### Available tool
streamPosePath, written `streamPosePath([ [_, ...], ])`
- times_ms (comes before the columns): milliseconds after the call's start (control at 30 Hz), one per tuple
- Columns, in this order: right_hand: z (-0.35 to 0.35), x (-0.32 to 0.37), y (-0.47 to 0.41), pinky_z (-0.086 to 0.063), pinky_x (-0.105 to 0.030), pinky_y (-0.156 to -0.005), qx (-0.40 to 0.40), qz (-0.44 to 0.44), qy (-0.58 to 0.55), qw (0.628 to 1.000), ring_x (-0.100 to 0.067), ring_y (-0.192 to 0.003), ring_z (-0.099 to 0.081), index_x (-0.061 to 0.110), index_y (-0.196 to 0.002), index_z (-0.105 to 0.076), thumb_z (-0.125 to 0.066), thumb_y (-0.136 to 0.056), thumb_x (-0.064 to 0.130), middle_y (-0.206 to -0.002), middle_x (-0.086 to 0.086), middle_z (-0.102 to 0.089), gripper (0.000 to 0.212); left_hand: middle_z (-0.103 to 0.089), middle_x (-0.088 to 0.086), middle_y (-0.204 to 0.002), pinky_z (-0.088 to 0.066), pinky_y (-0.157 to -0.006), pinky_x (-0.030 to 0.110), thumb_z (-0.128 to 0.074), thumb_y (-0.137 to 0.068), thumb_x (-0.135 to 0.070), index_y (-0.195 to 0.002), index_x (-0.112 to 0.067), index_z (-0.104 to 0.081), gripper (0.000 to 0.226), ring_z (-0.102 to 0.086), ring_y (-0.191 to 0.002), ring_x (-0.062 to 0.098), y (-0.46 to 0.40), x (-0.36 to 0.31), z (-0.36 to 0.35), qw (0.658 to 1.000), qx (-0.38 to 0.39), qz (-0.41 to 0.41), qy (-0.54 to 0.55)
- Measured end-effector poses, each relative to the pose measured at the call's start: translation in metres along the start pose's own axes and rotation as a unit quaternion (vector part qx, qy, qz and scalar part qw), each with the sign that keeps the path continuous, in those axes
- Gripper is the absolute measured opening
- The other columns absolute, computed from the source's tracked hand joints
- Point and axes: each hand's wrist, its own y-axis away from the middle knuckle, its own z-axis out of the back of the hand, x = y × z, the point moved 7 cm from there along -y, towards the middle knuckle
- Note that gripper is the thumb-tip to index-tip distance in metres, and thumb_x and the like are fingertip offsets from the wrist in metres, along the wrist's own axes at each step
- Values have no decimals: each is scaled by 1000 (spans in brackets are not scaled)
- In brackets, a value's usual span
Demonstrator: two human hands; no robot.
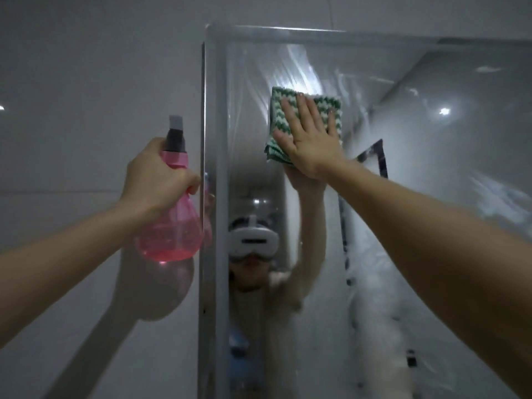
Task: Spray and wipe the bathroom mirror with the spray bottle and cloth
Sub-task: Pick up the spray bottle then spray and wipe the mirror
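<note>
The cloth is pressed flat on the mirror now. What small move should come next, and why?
Probably slide the right hand with the cloth sideways to the right: wet streaks still show on the mirror there, while the left hand holds the spray bottle aside.

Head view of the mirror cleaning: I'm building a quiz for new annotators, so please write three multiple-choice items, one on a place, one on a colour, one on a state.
1. Where is the cloth?
A. Flat against the mirror, near its upper left corner
B. Draped over the spray bottle
C. Hanging from the left hand

2. What colour is the body of the spray bottle?
A. Blue
B. Clear pink
C. Yellow

3. How is the right hand placed?
A. Balled in a fist, holding nothing
B. Pinching one cloth corner
C. Fingers spread straight, pressing the cloth to the glass

Answers:
1 A, the green-and-white cloth lies on the glass just below the top frame.
2 B, the bulb gripped by the left hand is see-through pink, with a grey nozzle.
3 C, the palm and straight fingers lie flat over the cloth.
</note>
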Motion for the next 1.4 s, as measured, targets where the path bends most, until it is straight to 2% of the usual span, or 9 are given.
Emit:
streamPosePath([
  [100,-17,11,49,23,-41,-108,7,-10,-1,1000,-14,-142,22,30,-148,15,-14,-100,54,-157,-1,21,61,-46,-8,-82,-33,-56,18,-68,-74,-2,-105,-18,-44,42,-45,-69,5,45,10,-5,1000,6,19,17],
  [300,-65,43,167,33,-35,-104,38,5,25,999,-11,-136,34,33,-142,23,-10,-97,56,-149,3,31,60,-51,-6,-79,-34,-54,18,-68,-70,2,-97,-21,-48,41,-48,-66,6,125,43,-18,997,48,44,38],
  [500,-109,91,306,12,-43,-115,26,8,14,1000,-16,-144,15,25,-151,0,-15,-98,55,-158,-4,5,63,-50,-10,-84,-35,-60,19,-70,-68,0,-100,-25,-49,46,-48,-72,6,193,70,-23,994,89,60,35],
  [667,-137,122,394,0,-51,-116,25,-6,13,1000,-21,-146,6,25,-151,1,-21,-99,52,-158,-3,14,63,-55,-6,-98,-36,-67,13,-69,-69,2,-108,-25,-49,52,-52,-84,10,250,106,-20,986,122,105,36],
  [800,-151,144,424,0,-51,-116,7,-46,17,999,-22,-146,4,25,-152,-2,-19,-101,50,-159,-4,11,59,-56,-1,-106,-37,-70,13,-70,-67,4,-114,-22,-50,57,-54,-92,15,283,150,-19,980,117,157,20],
  [967,-155,152,416,-3,-51,-115,-23,-72,33,997,-20,-146,3,26,-152,-2,-21,-100,50,-158,-2,13,60,-56,2,-105,-39,-76,22,-69,-65,6,-109,-26,-48,58,-55,-95,20,289,184,-16,972,110,207,11],
  [1067,-143,157,356,-2,-52,-115,-40,-65,0,997,-20,-146,5,27,-151,-1,-19,-100,51,-159,-5,7,59,-57,0,-106,-40,-76,22,-69,-63,5,-115,-18,-52,60,-55,-96,18,262,172,-15,982,101,157,3],
  [1200,-114,164,266,-5,-51,-115,-83,-30,-6,996,-25,-143,-16,20,-148,-29,-34,-98,47,-154,-13,-27,57,-58,3,-111,-43,-78,18,-71,-65,-1,-121,-14,-50,61,-55,-97,16,217,144,-11,991,83,104,6],
  [1400,-83,164,177,-9,-51,-114,-91,49,19,994,-29,-143,-23,20,-147,-32,-27,-98,49,-153,-13,-28,57,-55,2,-102,-47,-72,24,-71,-67,-5,-106,-23,-45,51,-55,-86,18,165,107,1,997,44,56,17],
])
